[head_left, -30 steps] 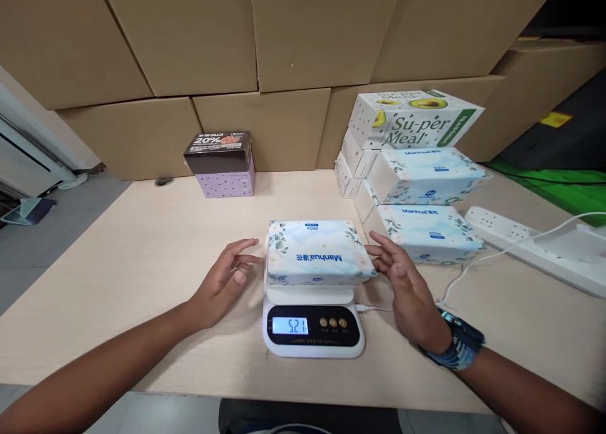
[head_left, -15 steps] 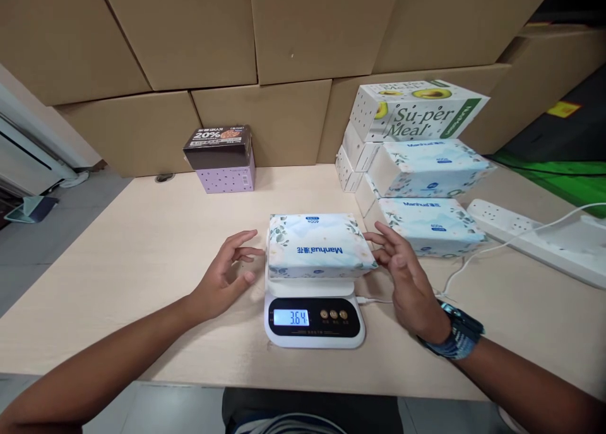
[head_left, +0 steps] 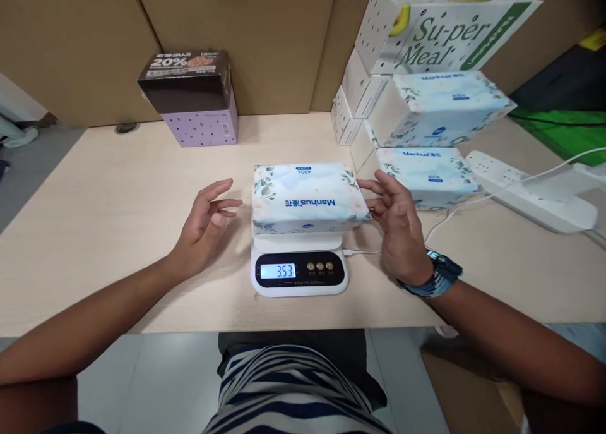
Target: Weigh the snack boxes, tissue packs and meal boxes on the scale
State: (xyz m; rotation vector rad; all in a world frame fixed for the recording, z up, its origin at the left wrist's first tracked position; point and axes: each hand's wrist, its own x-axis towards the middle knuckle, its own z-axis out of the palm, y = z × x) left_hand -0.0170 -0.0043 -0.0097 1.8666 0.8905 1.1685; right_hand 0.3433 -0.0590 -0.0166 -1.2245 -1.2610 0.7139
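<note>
A pale blue floral tissue pack (head_left: 307, 198) marked Manhua lies flat on a white digital kitchen scale (head_left: 300, 271) whose lit display reads 353. My left hand (head_left: 204, 227) hovers just left of the pack, fingers spread and holding nothing, a small gap between them and the pack. My right hand (head_left: 396, 224) is at the pack's right end, fingers extended, their tips at or just off its corner. A watch with a blue strap (head_left: 434, 277) is on my right wrist.
Two more tissue packs (head_left: 440, 138) and a Su-per Meal box (head_left: 440, 24) are stacked at the right, over small white boxes. A dark box on a purple box (head_left: 196, 99) stands at the back left. A white power strip (head_left: 530, 192) with cables lies far right. Cardboard boxes (head_left: 237, 36) wall the back.
The scale reading fell from 521 to 364 to 353. Both hands eased slightly off the pack's ends. The view tilted down and closer, showing my lap.
</note>
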